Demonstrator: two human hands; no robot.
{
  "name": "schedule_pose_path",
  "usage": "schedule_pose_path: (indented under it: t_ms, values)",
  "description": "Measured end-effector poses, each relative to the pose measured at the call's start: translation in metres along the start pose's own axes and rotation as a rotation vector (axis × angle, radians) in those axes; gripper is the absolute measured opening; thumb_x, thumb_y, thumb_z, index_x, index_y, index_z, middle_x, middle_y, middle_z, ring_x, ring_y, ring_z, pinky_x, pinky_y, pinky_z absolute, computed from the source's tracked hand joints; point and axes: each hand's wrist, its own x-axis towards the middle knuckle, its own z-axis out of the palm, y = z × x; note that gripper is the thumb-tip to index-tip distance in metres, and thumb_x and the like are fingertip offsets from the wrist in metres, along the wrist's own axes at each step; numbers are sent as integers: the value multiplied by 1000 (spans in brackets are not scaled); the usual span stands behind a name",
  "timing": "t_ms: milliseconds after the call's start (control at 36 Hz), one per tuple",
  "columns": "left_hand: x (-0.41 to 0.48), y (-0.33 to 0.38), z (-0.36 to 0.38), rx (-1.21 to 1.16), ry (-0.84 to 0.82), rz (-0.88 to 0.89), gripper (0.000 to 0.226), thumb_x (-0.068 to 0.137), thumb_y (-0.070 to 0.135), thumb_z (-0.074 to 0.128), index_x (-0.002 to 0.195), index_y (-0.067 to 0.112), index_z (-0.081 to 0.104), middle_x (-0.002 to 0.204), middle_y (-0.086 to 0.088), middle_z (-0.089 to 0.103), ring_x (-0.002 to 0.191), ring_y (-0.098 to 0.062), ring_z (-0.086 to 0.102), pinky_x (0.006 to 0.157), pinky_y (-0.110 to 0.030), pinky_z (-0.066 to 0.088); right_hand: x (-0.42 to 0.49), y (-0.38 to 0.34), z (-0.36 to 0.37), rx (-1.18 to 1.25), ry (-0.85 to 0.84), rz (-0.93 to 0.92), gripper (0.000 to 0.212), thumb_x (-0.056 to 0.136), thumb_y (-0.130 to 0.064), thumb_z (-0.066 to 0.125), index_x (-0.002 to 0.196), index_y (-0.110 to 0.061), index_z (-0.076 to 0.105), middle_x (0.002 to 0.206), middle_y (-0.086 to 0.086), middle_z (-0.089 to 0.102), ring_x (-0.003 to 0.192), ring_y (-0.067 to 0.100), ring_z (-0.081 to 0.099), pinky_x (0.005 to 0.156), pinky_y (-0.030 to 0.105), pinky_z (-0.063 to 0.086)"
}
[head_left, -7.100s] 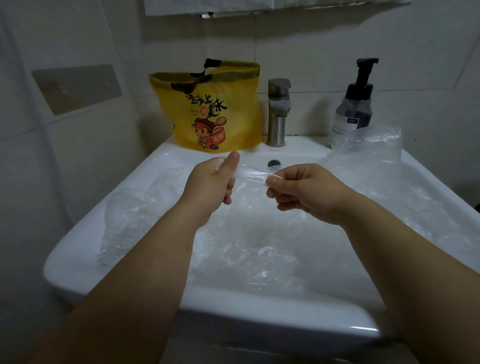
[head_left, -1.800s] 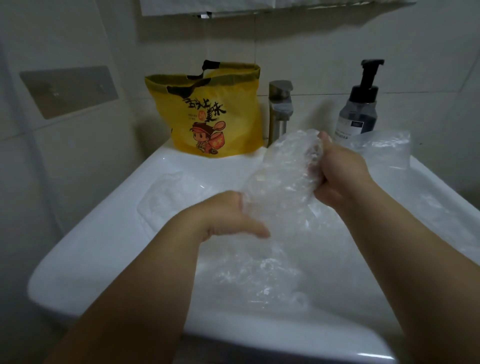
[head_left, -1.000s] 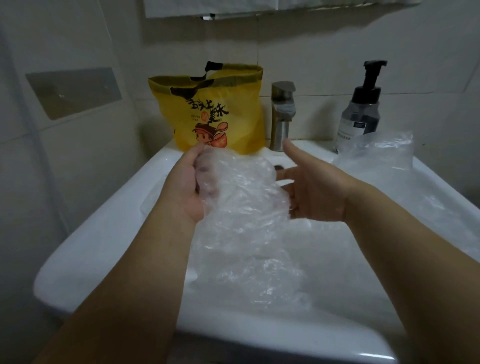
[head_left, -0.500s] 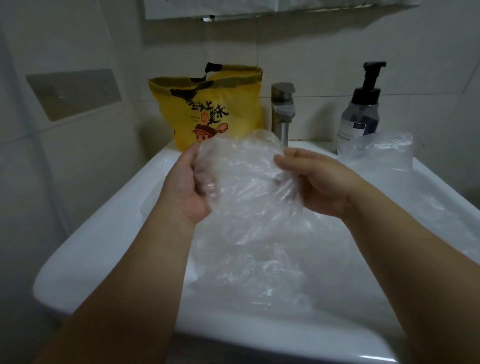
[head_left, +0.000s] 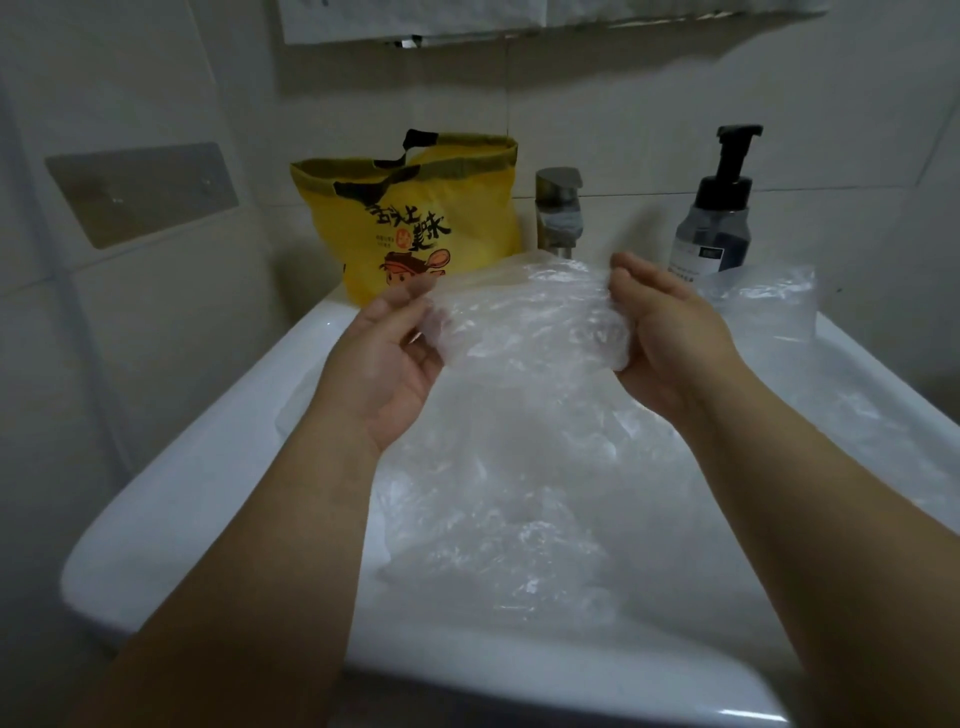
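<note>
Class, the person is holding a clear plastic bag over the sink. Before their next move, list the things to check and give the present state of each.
1. Left grip pinches the clear plastic bag at its left edge: ok.
2. Right grip holds the bag's right edge: ok.
3. Bag's opening found: cannot tell, the film is crumpled.
4. Bag apart from the faucet: cannot tell, its top edge overlaps the faucet's base in this view.
5. Sink basin free: not ok, more crumpled plastic lies in it.
6. Yellow bag and pump bottle upright at the back: ok.
</note>
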Motion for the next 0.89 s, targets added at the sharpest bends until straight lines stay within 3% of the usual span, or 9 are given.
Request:
schedule_pose_path:
  t_ms: [83,167,250,361,417,528,750,833,889]
  values:
    - [-1,-3,2,92,4,21,21,95,1,51,95,17,65,75,2,65,71,-6,63,74,-22,52,-2,-1,0,-72,-63,18,33,93,-3,55,126,-6,57,101,3,65,89,16,67,67,26,57]
    - [0,-9,-1,369,41,128,29,88,-3,61,110,17,63,90,4,62,75,-3,61,70,-17,51,-4,0,-3,-283,-143,18,51,88,11,54,136,-8,50,102,-1,58,78,11,64,60,19,54]
    - [-2,-15,-6,834,148,362,39,83,-1,68,114,24,64,82,12,56,67,8,54,67,-7,44,-2,5,-6,-572,-133,-51,61,84,16,56,139,-9,47,126,7,56,94,17,62,71,24,56]
    - [-1,-16,-12,1076,189,490,33,84,14,73,114,25,66,78,15,54,68,3,53,62,2,37,1,9,-11,-894,-66,-165,63,86,11,60,143,-12,43,133,5,51,108,20,57,83,23,51]
    - [0,-16,-15,1113,192,497,26,83,17,75,109,21,70,81,16,55,71,0,52,61,3,36,2,11,-14,-1007,-41,-232,57,89,4,60,141,-12,45,135,6,53,109,20,58,91,24,48]
    - [0,-16,-16,1111,137,492,10,86,17,72,91,25,70,95,4,62,78,0,54,66,2,38,7,12,-20,-1094,14,-316,41,92,-8,60,133,-12,55,120,10,63,83,12,57,74,21,46]
    - [1,-16,-17,1184,148,467,9,92,21,65,90,30,63,105,-5,62,87,-12,54,65,0,33,8,10,-21,-1208,36,-303,33,93,-15,60,125,-10,60,110,8,64,95,23,60,82,30,49]
    - [2,-16,-18,1210,160,465,4,92,23,65,89,24,63,110,-7,56,92,-15,54,64,0,34,8,10,-21,-1188,47,-318,19,94,-18,57,110,-11,64,93,4,63,87,23,60,76,32,49]
    - [3,-13,-16,1080,198,438,5,91,24,65,88,21,64,113,-7,59,95,-15,57,69,-4,36,6,7,-19,-1059,33,-287,6,94,-19,57,95,-16,61,85,2,60,81,20,58,69,30,48]
